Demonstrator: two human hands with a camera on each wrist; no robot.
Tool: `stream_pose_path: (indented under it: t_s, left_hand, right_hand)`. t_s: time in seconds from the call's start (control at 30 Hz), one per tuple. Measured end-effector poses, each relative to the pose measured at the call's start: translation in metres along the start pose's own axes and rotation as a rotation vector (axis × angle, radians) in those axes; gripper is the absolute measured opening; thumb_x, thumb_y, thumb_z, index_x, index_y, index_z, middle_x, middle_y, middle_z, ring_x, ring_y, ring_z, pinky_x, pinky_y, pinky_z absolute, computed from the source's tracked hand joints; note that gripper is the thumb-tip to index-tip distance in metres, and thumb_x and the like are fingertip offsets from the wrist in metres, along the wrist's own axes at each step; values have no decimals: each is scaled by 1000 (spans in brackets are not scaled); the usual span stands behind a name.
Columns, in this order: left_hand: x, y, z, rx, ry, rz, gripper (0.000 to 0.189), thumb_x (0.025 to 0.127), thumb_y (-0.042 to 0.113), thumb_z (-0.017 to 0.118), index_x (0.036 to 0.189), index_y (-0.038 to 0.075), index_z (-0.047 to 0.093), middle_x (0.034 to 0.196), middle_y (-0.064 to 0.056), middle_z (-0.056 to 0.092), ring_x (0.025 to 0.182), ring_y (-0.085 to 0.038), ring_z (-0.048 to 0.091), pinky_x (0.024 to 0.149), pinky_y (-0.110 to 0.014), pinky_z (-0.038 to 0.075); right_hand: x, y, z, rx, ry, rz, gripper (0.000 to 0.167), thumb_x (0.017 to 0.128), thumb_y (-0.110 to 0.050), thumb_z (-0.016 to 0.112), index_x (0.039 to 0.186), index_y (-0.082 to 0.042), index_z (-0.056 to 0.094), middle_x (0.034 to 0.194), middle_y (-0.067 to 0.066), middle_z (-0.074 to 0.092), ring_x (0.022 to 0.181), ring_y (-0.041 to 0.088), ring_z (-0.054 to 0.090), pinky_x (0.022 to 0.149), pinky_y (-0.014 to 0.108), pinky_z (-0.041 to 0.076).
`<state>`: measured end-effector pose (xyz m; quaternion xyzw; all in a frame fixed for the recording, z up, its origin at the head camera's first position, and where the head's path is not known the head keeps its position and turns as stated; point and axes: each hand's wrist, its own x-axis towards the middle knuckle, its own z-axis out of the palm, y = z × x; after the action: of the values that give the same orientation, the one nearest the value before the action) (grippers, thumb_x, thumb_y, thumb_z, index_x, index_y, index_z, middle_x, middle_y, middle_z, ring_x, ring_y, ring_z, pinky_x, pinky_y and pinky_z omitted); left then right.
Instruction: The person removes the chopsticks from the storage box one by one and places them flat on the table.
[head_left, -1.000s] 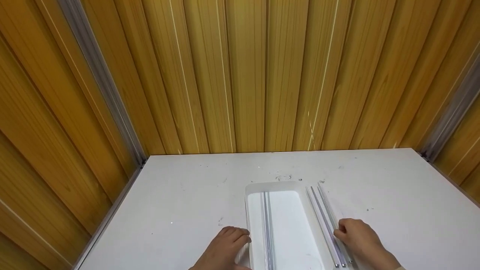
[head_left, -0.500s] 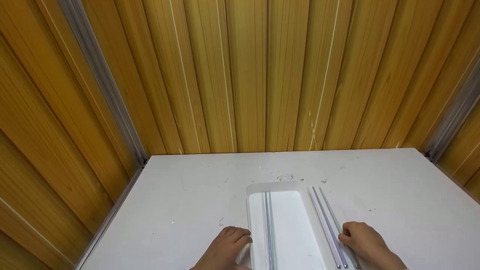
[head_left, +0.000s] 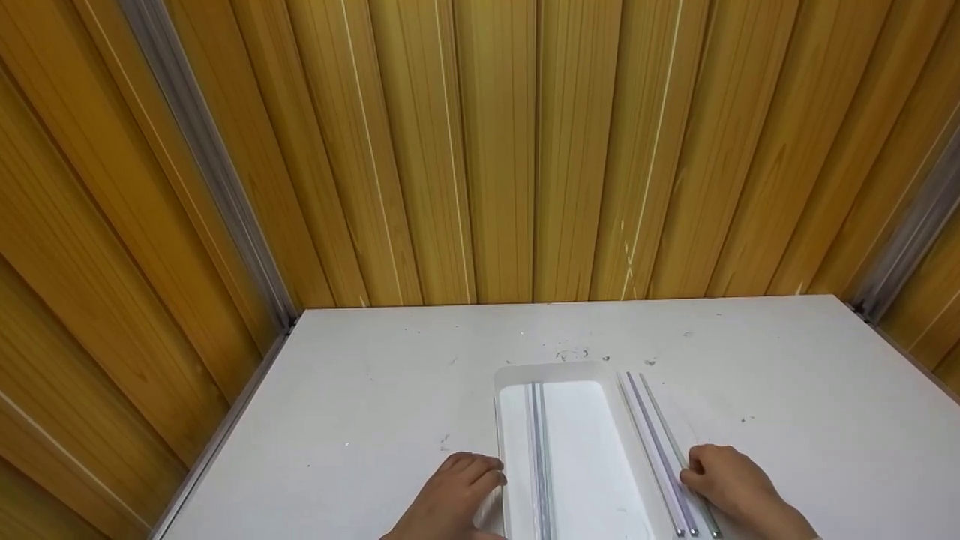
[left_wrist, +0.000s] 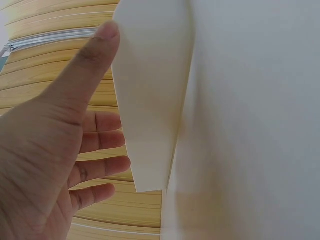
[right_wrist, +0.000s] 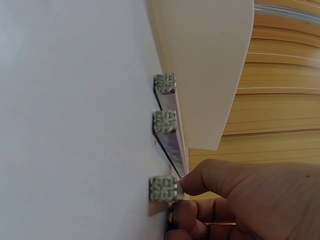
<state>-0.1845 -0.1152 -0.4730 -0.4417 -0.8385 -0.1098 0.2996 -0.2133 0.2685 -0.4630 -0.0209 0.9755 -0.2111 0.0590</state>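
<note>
A long white tray (head_left: pixel 600 480) lies on the table, with several slim metal chopsticks (head_left: pixel 541 450) along its left inner side. Straight fingers of my left hand (head_left: pixel 457 491) touch the tray's left outer wall; in the left wrist view that hand (left_wrist: pixel 60 135) has its thumb at the rim. Three more chopsticks lie right of the tray: one beside its wall (right_wrist: pixel 165 82), a purplish one (head_left: pixel 654 442) in the middle, and the rightmost chopstick (right_wrist: pixel 163 189). My right hand (head_left: pixel 731 480) pinches that rightmost one between thumb and forefinger. Square patterned ends face the right wrist camera.
The white table (head_left: pixel 375 405) bears small dark marks near its back. Wood-patterned walls (head_left: pixel 495 150) enclose the back and both sides, with metal corner posts (head_left: pixel 217 165) at left and right.
My right hand has shifted slightly right and nearer. The rightmost chopstick has come with it, its near end now further from the other two. The left hand stays at the tray.
</note>
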Motion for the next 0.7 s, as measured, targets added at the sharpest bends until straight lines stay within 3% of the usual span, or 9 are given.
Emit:
stream_pose_path:
  t_s: [0.23,0.7]
  left_hand:
    - [0,0,-1,33,1,8,60,77,70,60,102,16,61,108,3,63,101,-11,59,91,-27,49]
    - [1,2,-2,-22,-14,-25,62,73,69,65,101,14,62,108,1,63,101,-12,60,90,-29,50]
  right_hand:
    - [-3,1,-1,0,3,7,25,84,-20,63,65,-11,48,58,-1,46,55,14,45,50,25,35]
    - [-3,-4,-7,-23,20,-2,24,87,-21,63,68,-10,53,59,0,48,55,14,46,50,26,35]
